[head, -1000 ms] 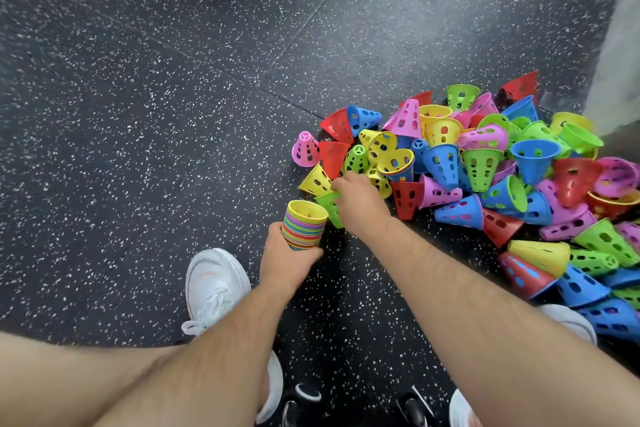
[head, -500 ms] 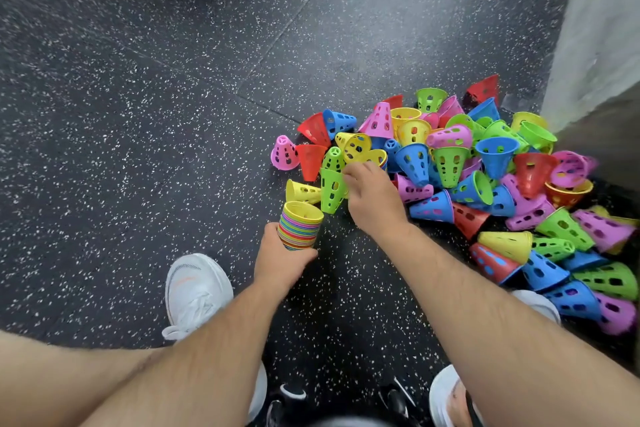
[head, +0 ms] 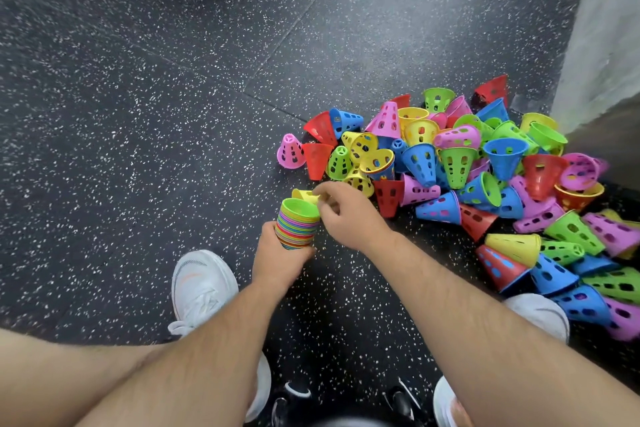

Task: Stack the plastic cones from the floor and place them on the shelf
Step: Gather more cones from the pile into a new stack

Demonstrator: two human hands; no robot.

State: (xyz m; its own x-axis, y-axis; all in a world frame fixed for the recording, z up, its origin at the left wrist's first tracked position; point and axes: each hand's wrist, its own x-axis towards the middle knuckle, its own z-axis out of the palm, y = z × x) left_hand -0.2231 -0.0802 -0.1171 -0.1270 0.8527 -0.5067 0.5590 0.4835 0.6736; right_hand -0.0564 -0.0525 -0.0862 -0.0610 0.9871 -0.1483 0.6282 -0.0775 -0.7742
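My left hand (head: 280,260) grips a nested stack of many-coloured cones (head: 297,232), mouth up, just above the floor. A green cone (head: 299,209) sits on top of the stack. My right hand (head: 349,215) is right beside it, its curled fingers pinching the green cone's far rim; the fingertips are blurred. A yellow cone (head: 304,194) lies on the floor just behind the stack. A big loose pile of perforated cones (head: 450,163) in red, blue, green, yellow and pink spreads to the right. No shelf is in view.
The floor (head: 138,114) is dark speckled rubber, bare to the left and ahead. A pale wall (head: 602,45) rises at the right behind the pile. My white shoes (head: 202,284) stand below the hands, the right shoe (head: 540,315) touching the pile's edge.
My right hand lifted a green cone from the pile's near edge and brought it left onto the stack, whose top was yellow before. The left hand stayed in place.
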